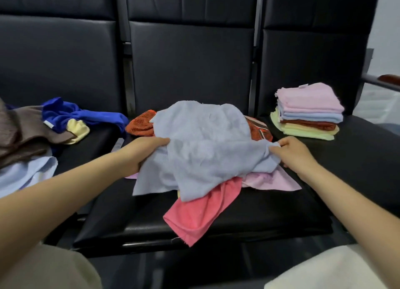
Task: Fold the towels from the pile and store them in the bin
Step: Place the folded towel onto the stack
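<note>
Hands (142, 152) (296, 152) grip blue towel (203, 146).

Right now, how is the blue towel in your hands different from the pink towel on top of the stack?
The light blue towel is crumpled and spread out; the pink towel is folded flat. The blue one lies on the loose pile on the middle seat, held by the left hand and right hand; the pink one tops the neat stack on the right seat, untouched. Both are pale, soft cloths.
</note>
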Motion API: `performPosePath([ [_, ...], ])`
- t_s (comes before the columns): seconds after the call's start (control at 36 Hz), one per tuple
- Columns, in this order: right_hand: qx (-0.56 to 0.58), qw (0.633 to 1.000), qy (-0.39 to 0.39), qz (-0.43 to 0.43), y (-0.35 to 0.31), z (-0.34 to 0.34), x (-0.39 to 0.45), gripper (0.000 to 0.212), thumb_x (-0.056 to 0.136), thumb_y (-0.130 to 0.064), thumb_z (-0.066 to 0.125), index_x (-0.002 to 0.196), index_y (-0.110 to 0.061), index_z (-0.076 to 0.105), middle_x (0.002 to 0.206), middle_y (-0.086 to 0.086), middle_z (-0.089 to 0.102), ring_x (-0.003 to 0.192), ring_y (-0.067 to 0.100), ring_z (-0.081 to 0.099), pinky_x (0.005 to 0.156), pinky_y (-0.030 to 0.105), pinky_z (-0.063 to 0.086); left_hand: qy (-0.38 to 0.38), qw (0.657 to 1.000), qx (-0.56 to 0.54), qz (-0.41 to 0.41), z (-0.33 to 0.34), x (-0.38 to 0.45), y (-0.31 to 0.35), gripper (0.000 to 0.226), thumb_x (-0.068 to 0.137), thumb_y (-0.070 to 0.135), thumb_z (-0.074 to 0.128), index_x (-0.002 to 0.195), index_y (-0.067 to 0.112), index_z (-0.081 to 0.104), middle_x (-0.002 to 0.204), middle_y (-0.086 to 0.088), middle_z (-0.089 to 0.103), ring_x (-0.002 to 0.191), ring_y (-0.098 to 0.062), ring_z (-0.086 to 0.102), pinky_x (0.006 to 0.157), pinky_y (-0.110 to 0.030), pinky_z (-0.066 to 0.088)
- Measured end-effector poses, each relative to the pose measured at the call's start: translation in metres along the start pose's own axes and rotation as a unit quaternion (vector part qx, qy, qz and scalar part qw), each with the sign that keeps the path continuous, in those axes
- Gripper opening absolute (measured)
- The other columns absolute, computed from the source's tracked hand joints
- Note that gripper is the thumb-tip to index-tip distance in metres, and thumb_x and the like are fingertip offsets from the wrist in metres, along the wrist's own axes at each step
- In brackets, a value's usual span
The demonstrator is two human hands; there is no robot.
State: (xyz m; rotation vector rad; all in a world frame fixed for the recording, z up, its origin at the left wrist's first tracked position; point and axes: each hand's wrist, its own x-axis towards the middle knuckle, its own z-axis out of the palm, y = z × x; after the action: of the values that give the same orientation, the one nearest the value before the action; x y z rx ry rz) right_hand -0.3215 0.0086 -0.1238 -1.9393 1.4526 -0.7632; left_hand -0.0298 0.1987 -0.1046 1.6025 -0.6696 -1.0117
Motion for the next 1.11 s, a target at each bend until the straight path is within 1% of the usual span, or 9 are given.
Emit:
performPosePath([
  [0.17,-0.027,0.978,0.097,-0.184,-0.03,0.014,-0.018,0.01,0.088,-0.018,0.064,0.097,-0.017,0.059,0.093,0.001,0.058,0.088,0.019,0.054,0.075,0.033,0.047,0.009,0.993,0.116,0.031,-0.002,0.014,-0.023,0.036,0.073,0.037,0.074,0.103,0.017,0.067,0.103,-0.01,0.071,0.099,-0.025,0.067,0.089,-0.038,0.054],
  [0.28,-0.066,0.962,0.033,-0.264,-0.05,0.031,-0.033,0.005,0.088,-0.02,0.062,0.085,-0.019,0.066,0.086,-0.006,0.06,0.081,0.013,0.052,0.071,0.028,0.041,0.039,0.963,0.252,0.083,-0.002,0.009,-0.029,0.02,0.09,0.04,0.064,0.092,0.021,0.069,0.085,0.002,0.062,0.081,-0.011,0.055,0.068,-0.022,0.042],
  [0.42,-0.094,0.965,-0.018,-0.242,-0.053,0.036,-0.03,0.009,0.09,-0.023,0.062,0.082,-0.021,0.066,0.078,-0.011,0.061,0.073,0.006,0.053,0.069,0.028,0.039,0.044,0.919,0.285,0.27,0.005,0.001,-0.03,0.033,0.086,0.032,0.071,0.056,0.043,0.062,0.054,0.015,0.045,0.057,-0.005,0.041,0.056,-0.016,0.032],
  [0.53,-0.058,0.983,-0.031,-0.17,-0.044,0.02,-0.024,0.01,0.091,-0.024,0.062,0.092,-0.016,0.068,0.09,-0.002,0.067,0.087,0.017,0.061,0.08,0.033,0.047,0.093,0.875,0.333,0.338,0.022,0.0,-0.034,0.022,0.085,0.032,0.07,0.064,0.03,0.063,0.068,0.007,0.056,0.07,-0.005,0.048,0.067,-0.022,0.037],
  [0.58,-0.008,0.989,-0.042,-0.138,-0.036,0.015,-0.025,0.014,0.09,-0.03,0.065,0.091,-0.016,0.066,0.089,-0.001,0.066,0.088,0.018,0.06,0.079,0.033,0.047,0.098,0.891,0.31,0.318,0.029,0.002,-0.027,0.024,0.091,0.026,0.059,0.069,0.016,0.06,0.068,0.004,0.054,0.067,-0.009,0.047,0.067,-0.029,0.036],
  [0.67,0.036,0.987,-0.058,-0.147,-0.027,0.017,-0.032,0.021,0.087,-0.037,0.069,0.093,-0.018,0.062,0.089,-0.001,0.063,0.083,0.014,0.057,0.073,0.025,0.045,0.138,0.952,0.097,0.256,0.02,0.011,0.003,0.017,0.088,0.02,0.049,0.077,0.008,0.053,0.078,-0.007,0.051,0.074,-0.021,0.047,0.072,-0.035,0.039],
  [0.86,-0.059,0.951,-0.003,-0.302,-0.021,0.03,-0.051,0.041,0.075,-0.041,0.076,0.099,-0.025,0.047,0.099,-0.016,0.046,0.093,0.002,0.043,0.075,0.022,0.039,0.218,0.965,-0.09,0.116,-0.026,0.044,0.029,0.033,0.089,0.017,0.039,0.114,0.008,0.059,0.094,-0.007,0.059,0.086,-0.02,0.053,0.066,-0.03,0.044],
  [1.0,-0.088,0.973,0.043,-0.21,-0.021,0.038,-0.054,0.046,0.076,-0.044,0.076,0.102,-0.021,0.046,0.104,-0.008,0.045,0.1,0.013,0.044,0.076,0.032,0.043,0.059,0.989,-0.135,0.036,-0.019,0.035,0.006,0.009,0.088,0.011,0.058,0.087,0.02,0.054,0.096,-0.001,0.058,0.076,-0.013,0.057,0.067,-0.026,0.047],
  [1.11,-0.062,0.977,0.061,-0.196,-0.021,0.035,-0.057,0.03,0.08,-0.033,0.072,0.079,-0.018,0.047,0.08,-0.005,0.05,0.075,0.016,0.05,0.059,0.03,0.039,-0.012,0.993,-0.111,-0.039,-0.003,0.005,-0.005,0.02,0.094,0.03,0.061,0.105,0.013,0.063,0.103,-0.009,0.069,0.088,-0.021,0.067,0.064,-0.032,0.053],
])
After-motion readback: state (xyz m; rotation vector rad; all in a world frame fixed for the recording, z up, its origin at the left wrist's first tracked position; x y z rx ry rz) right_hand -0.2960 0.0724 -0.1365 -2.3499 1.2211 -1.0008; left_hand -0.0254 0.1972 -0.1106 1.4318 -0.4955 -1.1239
